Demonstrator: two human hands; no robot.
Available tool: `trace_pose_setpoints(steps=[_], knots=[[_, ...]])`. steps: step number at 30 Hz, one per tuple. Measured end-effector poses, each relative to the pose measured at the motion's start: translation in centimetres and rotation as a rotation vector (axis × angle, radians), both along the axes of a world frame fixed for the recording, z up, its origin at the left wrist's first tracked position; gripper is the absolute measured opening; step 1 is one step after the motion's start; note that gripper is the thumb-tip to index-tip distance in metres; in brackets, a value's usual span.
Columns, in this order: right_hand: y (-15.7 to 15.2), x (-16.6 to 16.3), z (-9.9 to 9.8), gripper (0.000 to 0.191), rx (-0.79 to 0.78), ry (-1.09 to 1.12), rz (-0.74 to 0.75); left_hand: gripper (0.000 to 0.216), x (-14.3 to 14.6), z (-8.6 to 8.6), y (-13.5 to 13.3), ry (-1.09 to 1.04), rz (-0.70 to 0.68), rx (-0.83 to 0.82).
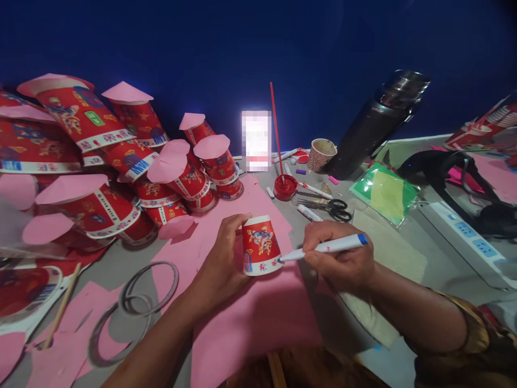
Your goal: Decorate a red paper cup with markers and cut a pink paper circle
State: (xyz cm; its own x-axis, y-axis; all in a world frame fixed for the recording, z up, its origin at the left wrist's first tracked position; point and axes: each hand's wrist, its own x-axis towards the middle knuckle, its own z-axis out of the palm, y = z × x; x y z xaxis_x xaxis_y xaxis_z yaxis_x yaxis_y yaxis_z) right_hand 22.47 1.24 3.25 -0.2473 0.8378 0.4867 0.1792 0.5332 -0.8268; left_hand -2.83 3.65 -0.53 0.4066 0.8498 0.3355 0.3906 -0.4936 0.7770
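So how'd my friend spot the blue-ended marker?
Find the big pink paper in the middle, then the red paper cup above it. The white marker has its tip at the cup's white band; unlike markers lying nearby, it's in the right hand.

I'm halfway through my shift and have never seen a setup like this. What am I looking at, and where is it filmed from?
There is no machine here: these are a person's own bare hands. The single picture comes from a camera worn on their head, looking forward and down. The left hand holds a red patterned cup, narrow end up, over pink paper. The right hand holds a white marker, its blue tip at the cup's white band. On the left are more red cups, many topped with pink paper. Farther back and right are a red pot with a stick in it, scissors and a dark flask.
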Motion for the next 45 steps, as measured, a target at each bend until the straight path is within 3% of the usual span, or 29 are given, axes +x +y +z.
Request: trace_pose_setpoints(steps=[45], knots=[[0.02,-0.09,0.2,0.009,-0.013,0.014,0.027,0.081,-0.05,-0.14,-0.04,-0.003,-0.02,0.025]])
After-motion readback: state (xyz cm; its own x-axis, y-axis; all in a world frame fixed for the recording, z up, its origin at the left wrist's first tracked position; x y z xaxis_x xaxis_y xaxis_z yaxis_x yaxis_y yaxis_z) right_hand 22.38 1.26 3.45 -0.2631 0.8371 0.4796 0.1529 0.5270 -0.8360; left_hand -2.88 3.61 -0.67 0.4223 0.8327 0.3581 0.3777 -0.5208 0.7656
